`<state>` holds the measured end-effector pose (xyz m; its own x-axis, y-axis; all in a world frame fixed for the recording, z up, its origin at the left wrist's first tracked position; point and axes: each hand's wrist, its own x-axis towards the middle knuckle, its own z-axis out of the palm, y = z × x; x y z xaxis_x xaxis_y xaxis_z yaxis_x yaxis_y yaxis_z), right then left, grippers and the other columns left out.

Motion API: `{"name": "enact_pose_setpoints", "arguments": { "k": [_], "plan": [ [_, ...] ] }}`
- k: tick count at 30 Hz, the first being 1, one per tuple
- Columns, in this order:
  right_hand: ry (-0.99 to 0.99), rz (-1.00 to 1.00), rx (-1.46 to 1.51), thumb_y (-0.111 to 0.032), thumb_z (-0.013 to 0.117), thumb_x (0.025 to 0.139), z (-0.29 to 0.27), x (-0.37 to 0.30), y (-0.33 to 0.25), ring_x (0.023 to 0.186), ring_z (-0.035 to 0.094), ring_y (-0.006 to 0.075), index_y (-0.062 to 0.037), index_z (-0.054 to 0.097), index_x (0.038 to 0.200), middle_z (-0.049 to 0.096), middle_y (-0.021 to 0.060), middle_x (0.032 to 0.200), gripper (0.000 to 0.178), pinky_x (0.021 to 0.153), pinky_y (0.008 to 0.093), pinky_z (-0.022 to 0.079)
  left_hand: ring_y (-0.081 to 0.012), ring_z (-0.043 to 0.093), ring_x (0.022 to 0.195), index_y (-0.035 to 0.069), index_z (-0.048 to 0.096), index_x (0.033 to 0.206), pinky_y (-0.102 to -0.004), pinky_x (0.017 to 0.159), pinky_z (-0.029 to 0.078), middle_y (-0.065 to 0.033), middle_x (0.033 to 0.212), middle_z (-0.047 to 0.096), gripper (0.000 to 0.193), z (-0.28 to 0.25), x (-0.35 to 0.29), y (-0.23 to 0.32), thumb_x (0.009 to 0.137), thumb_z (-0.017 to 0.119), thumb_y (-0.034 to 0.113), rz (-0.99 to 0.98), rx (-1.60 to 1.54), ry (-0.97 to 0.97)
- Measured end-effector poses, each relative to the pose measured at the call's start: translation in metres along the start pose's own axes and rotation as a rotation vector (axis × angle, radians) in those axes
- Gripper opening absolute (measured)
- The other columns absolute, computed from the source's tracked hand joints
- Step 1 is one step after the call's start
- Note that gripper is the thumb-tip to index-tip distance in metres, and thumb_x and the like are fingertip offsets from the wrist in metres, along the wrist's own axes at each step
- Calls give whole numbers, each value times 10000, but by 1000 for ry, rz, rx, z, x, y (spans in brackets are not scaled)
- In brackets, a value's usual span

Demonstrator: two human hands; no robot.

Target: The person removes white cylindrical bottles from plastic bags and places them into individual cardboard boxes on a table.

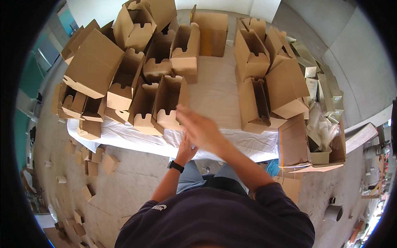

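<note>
In front of my body, at the near edge of the cloth-covered table, my two hands are close together. My right hand (201, 129) is stretched out flat toward the upper left, a little blurred, with nothing seen in it. Its fingertips overlap the near corner of an open brown cardboard box (170, 93); whether they touch it I cannot tell. Lower down is my left hand (186, 149), a black watch (175, 166) on its wrist. One finger points up, the others are partly hidden behind the right hand, and nothing shows in its grip. Another open box (145, 103) stands just left.
White cloth (213, 91) runs between left and right groups of open cardboard boxes (250, 53). At the right, a large carton (294, 138) holds flat packages and clear plastic. Small cardboard pieces (111, 164) litter the floor at left; a metal cylinder (333, 213) lies at lower right.
</note>
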<state>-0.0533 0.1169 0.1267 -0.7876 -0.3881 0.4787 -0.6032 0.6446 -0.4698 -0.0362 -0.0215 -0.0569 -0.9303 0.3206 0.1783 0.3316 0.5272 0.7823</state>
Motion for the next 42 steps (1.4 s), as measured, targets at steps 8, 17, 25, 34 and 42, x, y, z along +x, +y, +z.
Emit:
{"name": "enact_pose_setpoints", "arguments": {
  "k": [8,17,25,34,42],
  "plan": [
    [5,3,-126,-214,619,874,63,5,-4,842,674,298,-42,377,1411,407,178,1433,614,653,368,559,-374,549,1145,14,569,1205,-433,954,448,-215,1235,573,404,-4,-31,-6,818,657,86,-75,-28,-63],
    [130,182,-99,-234,629,882,6,1,18,831,625,310,-20,595,1033,573,122,994,264,705,391,527,-346,586,1121,38,628,1115,-391,954,474,-159,1228,604,296,-27,-23,30,821,621,2,151,-33,151],
    [223,-62,81,-68,720,772,-53,-24,73,658,574,242,-7,425,537,566,87,830,382,549,329,443,-183,618,1012,-27,581,1137,-294,892,481,-101,1135,614,256,-40,-15,42,899,499,-77,5,-414,483],
    [178,-137,180,145,586,624,-73,-36,94,767,609,245,10,353,540,615,104,852,281,548,317,439,-272,329,1369,52,248,1485,-381,1117,275,-151,1514,293,600,-59,37,63,979,537,196,88,-695,400],
    [284,106,174,47,666,732,-56,-48,94,1070,617,328,-6,509,672,661,161,1011,176,762,375,527,-215,383,1293,-9,217,1487,-332,1084,286,-143,1405,414,666,-61,42,67,993,520,319,-87,-679,196]
  ]
}}
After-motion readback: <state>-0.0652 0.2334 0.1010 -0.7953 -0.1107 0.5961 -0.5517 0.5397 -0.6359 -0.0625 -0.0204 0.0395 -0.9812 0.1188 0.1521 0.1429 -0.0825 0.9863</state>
